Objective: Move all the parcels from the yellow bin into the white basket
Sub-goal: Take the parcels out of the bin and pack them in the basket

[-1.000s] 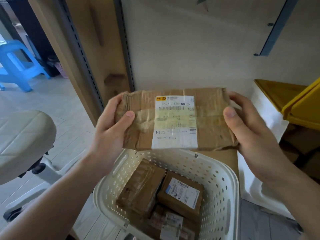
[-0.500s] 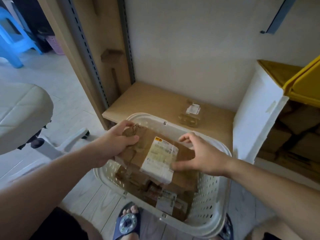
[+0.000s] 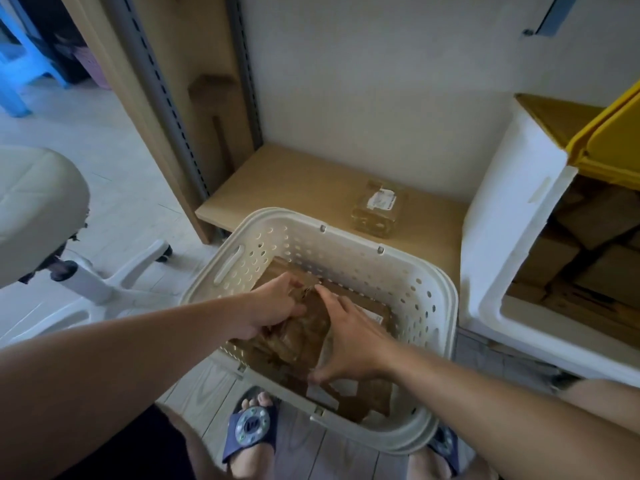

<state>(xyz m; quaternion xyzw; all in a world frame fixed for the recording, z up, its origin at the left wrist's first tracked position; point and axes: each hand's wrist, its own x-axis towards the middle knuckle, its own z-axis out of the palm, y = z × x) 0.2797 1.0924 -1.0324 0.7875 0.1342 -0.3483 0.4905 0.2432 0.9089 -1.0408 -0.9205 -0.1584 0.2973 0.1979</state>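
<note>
The brown cardboard parcel (image 3: 304, 327) is lying low inside the white basket (image 3: 446, 306), in the lower middle of the frame, on top of other parcels (image 3: 374, 396) already stacked there, so it is settling rather than dropping. The left hand (image 3: 273, 310) is curling its fingers round the parcel's left edge, gripping it to steady the load. The right hand (image 3: 349, 341) is resting spread on the parcel's top with fingers straight, pressing it flat; whether its thumb is hooking under the near edge is hard to tell in the dim interior. The basket is sitting on the floor between the person's sandalled feet (image 3: 252, 427), close for an easy reach. Behind it, on the low wooden shelf (image 3: 277, 188), a small taped box (image 3: 377, 213) is standing alone. At the right edge the yellow bin (image 3: 609, 140) is tilting above a white foam box (image 3: 502, 237) holding more cartons, so transfers probably remain.
</note>
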